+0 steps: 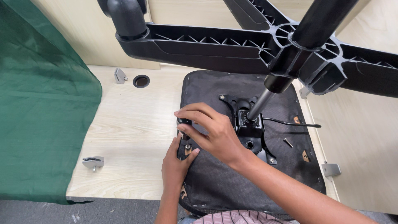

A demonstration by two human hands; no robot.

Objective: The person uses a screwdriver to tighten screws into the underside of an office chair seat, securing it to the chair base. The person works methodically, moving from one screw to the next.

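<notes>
Holding a small black bracket (184, 124) pinched in both hands (215, 132) at the upturned seat's (215, 182) edge, base mechanism (248, 124) already mounted, one loose bolt (288, 142) lay unused.

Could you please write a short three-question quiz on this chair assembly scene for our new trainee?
1. True or false: the right hand grips a small black tool at the left edge of the upturned seat.
2. Which colour is the cloth at the left? A red, B green, C white.
3. What lies loose on the seat, right of the metal plate?

Key: 1 true; 2 B; 3 a loose bolt.
</notes>
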